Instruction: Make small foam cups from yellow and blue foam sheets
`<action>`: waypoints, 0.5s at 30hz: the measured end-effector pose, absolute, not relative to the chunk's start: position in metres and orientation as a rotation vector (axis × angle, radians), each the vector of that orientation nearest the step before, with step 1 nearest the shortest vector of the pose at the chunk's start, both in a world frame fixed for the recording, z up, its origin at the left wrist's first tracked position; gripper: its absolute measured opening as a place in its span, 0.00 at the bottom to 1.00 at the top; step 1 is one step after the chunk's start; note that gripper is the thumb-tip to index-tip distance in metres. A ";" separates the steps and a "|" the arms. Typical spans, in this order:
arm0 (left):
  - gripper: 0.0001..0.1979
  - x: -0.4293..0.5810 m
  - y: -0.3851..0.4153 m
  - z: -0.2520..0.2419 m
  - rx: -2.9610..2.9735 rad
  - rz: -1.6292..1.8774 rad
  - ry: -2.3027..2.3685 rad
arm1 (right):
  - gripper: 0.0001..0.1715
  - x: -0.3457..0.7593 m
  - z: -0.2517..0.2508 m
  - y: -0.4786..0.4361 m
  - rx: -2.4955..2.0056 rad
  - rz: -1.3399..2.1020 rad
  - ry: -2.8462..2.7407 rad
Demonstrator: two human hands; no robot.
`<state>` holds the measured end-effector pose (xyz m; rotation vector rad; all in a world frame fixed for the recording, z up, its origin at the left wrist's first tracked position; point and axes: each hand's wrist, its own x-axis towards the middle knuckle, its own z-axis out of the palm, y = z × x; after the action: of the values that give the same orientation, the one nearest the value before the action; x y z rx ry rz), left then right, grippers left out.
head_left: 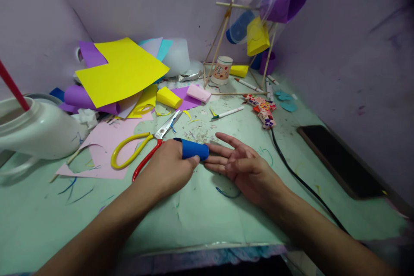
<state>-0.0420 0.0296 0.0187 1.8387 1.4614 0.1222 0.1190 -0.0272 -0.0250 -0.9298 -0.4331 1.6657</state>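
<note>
My left hand is closed round a small rolled tube of blue paper, its thumb along the near side. At the tube's right end, my right hand lies palm up with its fingers stretched out; the fingertips are at the tube's end, and whether they touch it I cannot tell. Scissors with one yellow and one red handle lie spread just left of my left hand, partly behind it. A thin blue paper strip curls on the table below my right hand.
Yellow card and other coloured paper pile at the back left, beside a white jug. A stick frame carrying paper cups stands at the back. A flowery-wrapped glue gun, its black cord and a phone lie right.
</note>
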 end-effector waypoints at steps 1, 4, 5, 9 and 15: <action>0.11 -0.042 0.030 0.019 1.836 0.123 1.466 | 0.40 0.119 -0.026 -0.028 -0.923 1.668 -0.435; 0.11 -0.040 0.029 0.019 1.837 0.133 1.467 | 0.40 0.120 -0.027 -0.029 -0.910 1.677 -0.439; 0.11 -0.040 0.029 0.020 1.843 0.141 1.468 | 0.41 0.120 -0.027 -0.029 -0.912 1.676 -0.436; 0.11 -0.039 0.028 0.020 1.880 0.160 1.464 | 0.41 0.118 -0.025 -0.029 -0.952 1.660 -0.425; 0.11 -0.040 0.028 0.017 1.931 0.157 1.455 | 0.39 0.116 -0.023 -0.028 -0.970 1.636 -0.429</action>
<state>-0.0399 0.0281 0.0173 1.9307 1.4546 0.1574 0.1159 -0.0277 -0.0234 -0.9697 -0.4294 1.6365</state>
